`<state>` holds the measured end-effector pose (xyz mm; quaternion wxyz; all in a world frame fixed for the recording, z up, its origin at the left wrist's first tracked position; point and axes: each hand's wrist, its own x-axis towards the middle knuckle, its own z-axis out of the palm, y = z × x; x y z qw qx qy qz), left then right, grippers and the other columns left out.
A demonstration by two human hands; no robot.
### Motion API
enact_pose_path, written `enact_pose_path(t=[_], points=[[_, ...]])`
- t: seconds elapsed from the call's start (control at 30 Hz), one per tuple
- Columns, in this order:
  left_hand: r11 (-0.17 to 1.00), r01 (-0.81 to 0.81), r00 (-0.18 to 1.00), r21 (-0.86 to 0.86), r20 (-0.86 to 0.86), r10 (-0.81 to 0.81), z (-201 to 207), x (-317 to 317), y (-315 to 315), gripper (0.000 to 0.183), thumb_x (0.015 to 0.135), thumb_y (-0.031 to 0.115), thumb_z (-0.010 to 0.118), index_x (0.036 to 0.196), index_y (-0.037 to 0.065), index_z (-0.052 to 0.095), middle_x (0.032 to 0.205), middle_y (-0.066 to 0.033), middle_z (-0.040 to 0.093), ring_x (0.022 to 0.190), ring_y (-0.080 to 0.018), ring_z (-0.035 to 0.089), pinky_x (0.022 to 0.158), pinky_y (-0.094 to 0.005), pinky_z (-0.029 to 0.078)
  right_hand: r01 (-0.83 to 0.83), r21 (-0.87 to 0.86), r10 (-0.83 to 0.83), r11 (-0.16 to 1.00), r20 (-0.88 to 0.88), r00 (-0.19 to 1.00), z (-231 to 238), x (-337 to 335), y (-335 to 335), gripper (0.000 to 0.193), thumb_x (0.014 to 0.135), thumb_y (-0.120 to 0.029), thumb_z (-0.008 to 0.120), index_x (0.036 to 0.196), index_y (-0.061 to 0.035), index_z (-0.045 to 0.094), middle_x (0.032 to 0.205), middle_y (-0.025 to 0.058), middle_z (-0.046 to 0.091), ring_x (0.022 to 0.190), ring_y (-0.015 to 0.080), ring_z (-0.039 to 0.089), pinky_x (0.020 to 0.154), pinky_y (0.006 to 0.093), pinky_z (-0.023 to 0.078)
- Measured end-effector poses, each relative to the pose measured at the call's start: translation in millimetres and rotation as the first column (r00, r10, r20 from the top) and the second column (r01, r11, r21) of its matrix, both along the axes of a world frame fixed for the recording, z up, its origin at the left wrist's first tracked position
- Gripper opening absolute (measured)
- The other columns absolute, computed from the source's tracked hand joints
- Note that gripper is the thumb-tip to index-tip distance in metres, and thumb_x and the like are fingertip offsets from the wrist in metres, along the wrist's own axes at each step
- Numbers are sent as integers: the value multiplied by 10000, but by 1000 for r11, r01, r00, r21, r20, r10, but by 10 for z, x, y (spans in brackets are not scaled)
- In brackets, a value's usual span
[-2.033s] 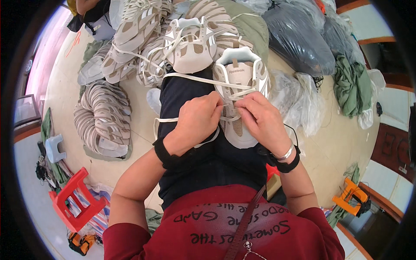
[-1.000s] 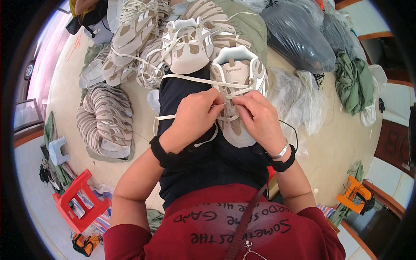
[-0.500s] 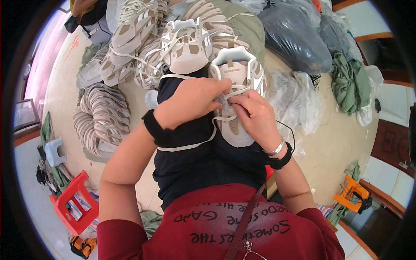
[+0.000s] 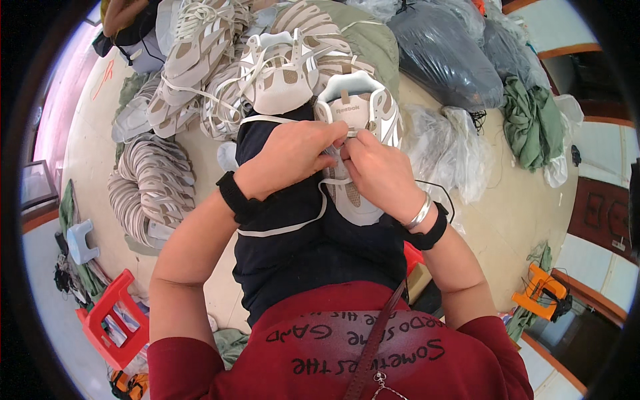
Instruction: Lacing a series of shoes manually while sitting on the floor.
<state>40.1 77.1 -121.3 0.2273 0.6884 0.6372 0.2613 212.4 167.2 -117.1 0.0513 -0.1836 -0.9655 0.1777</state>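
Observation:
A beige and white shoe upper [image 4: 385, 120] rests on my lap, its tongue and padded collar toward the far side. My left hand [image 4: 293, 157] reaches over its left edge with thumb and fingers pinched near the lacing below the tongue. Close beside those fingers, my right hand [image 4: 381, 170] pinches at the lacing too. A cream shoelace [image 4: 287, 231] trails from the upper across my dark trousers to the left. Which bit of lace each fingertip grips is partly hidden. Another laced upper [image 4: 277, 87] lies just beyond my left knee.
Stacks of similar uppers [image 4: 153, 190] lie on the floor at left and far ahead. Dark stuffed plastic bags [image 4: 447, 60], clear plastic [image 4: 453, 153] and green cloth [image 4: 531, 127] lie at right. A red stool [image 4: 117, 320] stands at left, an orange one [image 4: 541, 293] at right.
My right hand has moved slightly left and up, bringing its fingers close to the left ones. The lace strand stretched between the hands before is now mostly covered by fingers.

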Motion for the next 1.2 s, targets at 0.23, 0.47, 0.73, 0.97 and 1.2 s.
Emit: enact_pose_path(t=[0.23, 0.47, 0.73, 0.97, 1.2], points=[[1000, -17, 999, 9, 34, 16, -19, -1, -20, 303, 727, 129, 732, 951, 97, 530, 720, -114, 562, 711, -327, 584, 631, -420, 445, -58, -23, 59, 998, 70, 996, 68, -37, 61, 114, 815, -61, 537, 910, -26, 590, 878, 124, 565, 716, 321, 649, 621, 425, 528], [999, -19, 999, 39, 33, 17, -36, -14, -24, 304, 725, 130, 734, 948, 90, 533, 706, -109, 562, 697, -319, 586, 613, -416, 443, -30, -26, 31, 999, 71, 997, 29, -49, 62, 86, 830, -123, 597, 907, -86, 588, 903, 86, 560, 724, 316, 622, 608, 421, 507], [998, 33, 998, -45, 51, -31, -29, -58, 12, 281, 741, 129, 721, 946, 87, 534, 681, -109, 557, 676, -325, 581, 607, -410, 436, -79, -67, 83, 995, 53, 995, 15, -46, 123, 80, 843, -124, 587, 899, -72, 565, 877, 107, 555, 701, 334, 619, 598, 432, 503], [1000, -22, 996, -6, 86, 22, -31, -16, -30, 261, 765, 118, 702, 973, 91, 546, 695, -103, 560, 686, -315, 582, 613, -403, 439, -126, -22, 128, 992, 103, 987, 68, -54, 118, 112, 805, -43, 526, 899, 9, 560, 865, 142, 568, 693, 355, 632, 602, 429, 520], [948, -242, 970, 207, 77, 231, 49, 159, -243, 243, 769, 161, 711, 947, 73, 571, 828, -99, 570, 766, -293, 587, 654, -378, 462, -34, -17, 34, 999, -10, 999, 368, 460, 391, 115, 833, -59, 549, 925, -1, 513, 838, 156, 518, 727, 360, 596, 624, 406, 497]])
